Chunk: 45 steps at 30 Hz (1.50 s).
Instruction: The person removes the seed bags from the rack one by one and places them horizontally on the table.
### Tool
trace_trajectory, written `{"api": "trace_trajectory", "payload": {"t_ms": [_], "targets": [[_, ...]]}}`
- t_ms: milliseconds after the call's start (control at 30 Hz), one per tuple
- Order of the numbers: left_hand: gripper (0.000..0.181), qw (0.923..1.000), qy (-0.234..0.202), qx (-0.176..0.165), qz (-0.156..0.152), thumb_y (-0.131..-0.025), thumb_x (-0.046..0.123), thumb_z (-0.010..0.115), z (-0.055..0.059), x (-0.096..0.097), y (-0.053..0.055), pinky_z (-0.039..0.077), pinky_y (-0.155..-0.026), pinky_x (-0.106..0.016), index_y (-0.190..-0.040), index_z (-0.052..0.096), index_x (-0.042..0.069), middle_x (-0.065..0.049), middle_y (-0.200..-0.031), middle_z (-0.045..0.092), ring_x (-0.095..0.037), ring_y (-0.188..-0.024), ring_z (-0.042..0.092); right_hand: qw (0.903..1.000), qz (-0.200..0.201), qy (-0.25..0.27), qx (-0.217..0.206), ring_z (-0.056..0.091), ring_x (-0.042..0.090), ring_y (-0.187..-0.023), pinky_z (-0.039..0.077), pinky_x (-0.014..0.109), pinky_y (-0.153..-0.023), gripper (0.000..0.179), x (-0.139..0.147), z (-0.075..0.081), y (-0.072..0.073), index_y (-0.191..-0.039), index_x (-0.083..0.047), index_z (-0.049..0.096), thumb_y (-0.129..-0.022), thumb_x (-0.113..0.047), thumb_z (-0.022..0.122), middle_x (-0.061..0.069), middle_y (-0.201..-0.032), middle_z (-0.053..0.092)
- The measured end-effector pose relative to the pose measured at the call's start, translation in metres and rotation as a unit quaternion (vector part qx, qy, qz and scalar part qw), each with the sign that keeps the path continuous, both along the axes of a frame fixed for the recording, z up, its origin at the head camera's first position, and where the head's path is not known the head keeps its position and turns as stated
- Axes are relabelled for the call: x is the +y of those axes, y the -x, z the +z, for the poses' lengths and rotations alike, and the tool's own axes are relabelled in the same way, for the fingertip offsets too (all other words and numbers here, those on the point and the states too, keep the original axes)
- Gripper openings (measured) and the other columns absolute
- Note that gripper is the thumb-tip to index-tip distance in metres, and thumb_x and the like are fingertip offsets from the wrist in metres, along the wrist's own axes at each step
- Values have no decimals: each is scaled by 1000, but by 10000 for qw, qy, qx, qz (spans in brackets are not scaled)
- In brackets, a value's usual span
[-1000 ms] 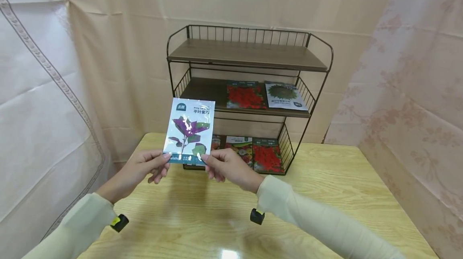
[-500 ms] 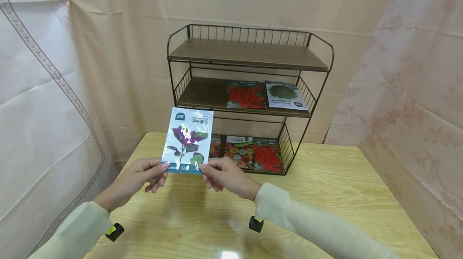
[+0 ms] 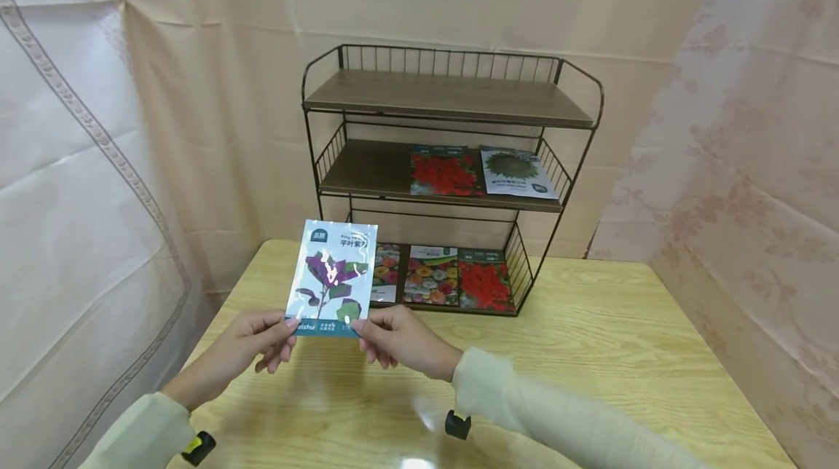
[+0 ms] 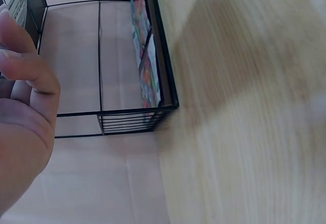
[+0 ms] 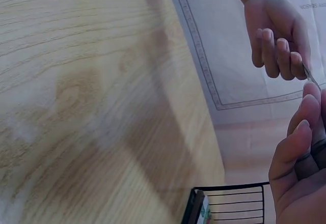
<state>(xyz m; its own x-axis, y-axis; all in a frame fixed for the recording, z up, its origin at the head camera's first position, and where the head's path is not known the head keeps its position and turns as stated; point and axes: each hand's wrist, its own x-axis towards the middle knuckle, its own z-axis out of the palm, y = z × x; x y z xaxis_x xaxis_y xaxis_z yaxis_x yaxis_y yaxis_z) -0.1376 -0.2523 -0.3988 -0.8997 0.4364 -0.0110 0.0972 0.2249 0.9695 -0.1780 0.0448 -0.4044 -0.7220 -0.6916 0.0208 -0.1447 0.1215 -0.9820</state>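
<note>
White, shiny packet point(image 3: 331, 276) with a purple plant on it, held up above the table point(image 3: 590, 352) in front of the left end of the rack point(image 3: 452, 94). The left hand point(image 3: 258, 338) pinches its lower left corner and the right hand point(image 3: 406, 343) pinches the lower right, thumbs on the front. My worry: only the bottom edge is gripped, so the top could flop over if the wrists tip, and film that slick might slide out of such a shallow pinch. Uneven pulling could crease it too, I'd guess. Also, it blocks the view of the rack's lower left, so pushing forward blind could snag it on the rack or shove the half-hidden flower packet point(image 3: 387, 274) low in there.
</note>
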Motion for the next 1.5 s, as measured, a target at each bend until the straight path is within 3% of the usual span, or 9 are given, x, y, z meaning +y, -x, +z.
{"api": "trace_trajectory", "payload": {"t_ms": [233, 367, 567, 800, 867, 1100, 1233, 1500], "targets": [[38, 9999, 111, -35, 38, -112, 27, 47, -10, -5, -5, 44, -51, -23, -93, 59, -3, -6, -78, 64, -9, -59, 56, 9999, -11, -153, -62, 49, 10, -54, 40, 24, -50, 50, -4, -9, -4, -87, 3, 66, -106, -42, 56, 2, -71, 65], [40, 9998, 175, -44, 55, -112, 27, 47, -14, -7, -6, 43, -50, -23, -93, 58, -7, -5, -77, 64, -8, -58, 55, 9998, -68, -193, -89, 48, 10, -52, 39, 23, -48, 52, -8, -14, -6, -88, 7, 65, -106, -41, 57, 2, -69, 65], [41, 9997, 227, -2, 54, -112, 25, 46, -19, -10, -10, 42, -48, -24, -94, 57, -10, -4, -75, 64, -8, -56, 55, 9998, -41, -123, -124, 47, 9, -51, 39, 23, -48, 45, -12, -18, -9, -82, -2, 66, -107, -39, 57, 1, -67, 65], [44, 9991, 376, -208, -46, -112, 27, 46, -26, -14, -17, 42, -49, -23, -96, 57, -13, -5, -76, 65, -8, -57, 56, 9992, 56, 6, -386, 46, 9, -51, 38, 23, -48, 48, -14, -26, -17, -85, 4, 65, -106, -38, 58, 1, -67, 64], [42, 9988, 400, -258, -77, -112, 27, 46, -28, -15, -18, 42, -49, -22, -95, 58, -9, -5, -77, 65, -7, -57, 55, 9990, 87, 38, -426, 46, 9, -51, 38, 23, -48, 46, -14, -29, -19, -84, 3, 66, -107, -37, 58, 1, -67, 64], [46, 9983, 451, -369, -59, -112, 28, 46, -31, -16, -21, 41, -50, -21, -97, 56, -13, -5, -76, 65, -7, -57, 55, 9987, 108, 118, -477, 46, 8, -51, 39, 21, -48, 45, -17, -37, -22, -84, 3, 65, -107, -35, 57, 0, -67, 64], [43, 9982, 438, -412, -62, -112, 28, 46, -35, -17, -22, 41, -50, -20, -95, 58, -10, -5, -76, 65, -7, -58, 55, 9983, 123, 136, -561, 47, 8, -51, 39, 22, -48, 45, -18, -40, -23, -84, 2, 66, -107, -36, 57, 0, -67, 64], [45, 9984, 403, -360, -153, -112, 25, 45, -40, -20, -26, 40, -48, -20, -97, 55, -16, -4, -76, 65, -5, -57, 54, 9977, 91, 174, -651, 47, 7, -50, 38, 20, -46, 42, -21, -47, -26, -81, -2, 66, -107, -35, 58, -1, -65, 64]]}}
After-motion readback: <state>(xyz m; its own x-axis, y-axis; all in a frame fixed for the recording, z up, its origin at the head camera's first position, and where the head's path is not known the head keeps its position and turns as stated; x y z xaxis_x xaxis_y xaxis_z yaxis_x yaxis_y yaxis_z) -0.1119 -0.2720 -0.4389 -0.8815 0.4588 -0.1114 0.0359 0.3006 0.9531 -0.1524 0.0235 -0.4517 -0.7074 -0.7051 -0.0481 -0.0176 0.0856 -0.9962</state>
